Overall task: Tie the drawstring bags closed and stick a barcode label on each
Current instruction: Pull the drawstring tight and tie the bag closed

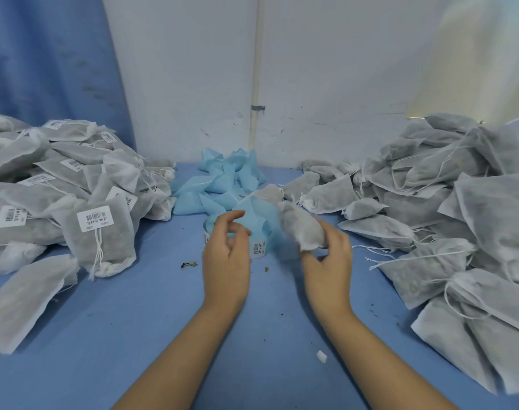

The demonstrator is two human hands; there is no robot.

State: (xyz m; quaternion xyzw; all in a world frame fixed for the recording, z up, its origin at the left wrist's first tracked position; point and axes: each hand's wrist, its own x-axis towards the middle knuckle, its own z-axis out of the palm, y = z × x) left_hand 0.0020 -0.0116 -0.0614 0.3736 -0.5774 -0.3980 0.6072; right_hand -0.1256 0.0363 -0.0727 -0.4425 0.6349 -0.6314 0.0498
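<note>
My right hand (329,261) grips a small grey drawstring bag (301,226) by its lower end, lifted above the blue table. My left hand (225,255) hovers just left of it with fingers loosely curled and holds nothing. Behind the left hand stands a roll of barcode labels (258,247) on blue backing, with a white label showing. A pile of labelled, tied bags (95,232) lies at the left. A pile of unlabelled bags (429,202) with loose strings fills the right.
Crumpled blue backing strips (222,182) are heaped at the back centre against the white wall. A blue curtain (45,54) hangs at the back left. Small leaf crumbs (188,264) and a white scrap (321,356) lie on the blue table (152,321).
</note>
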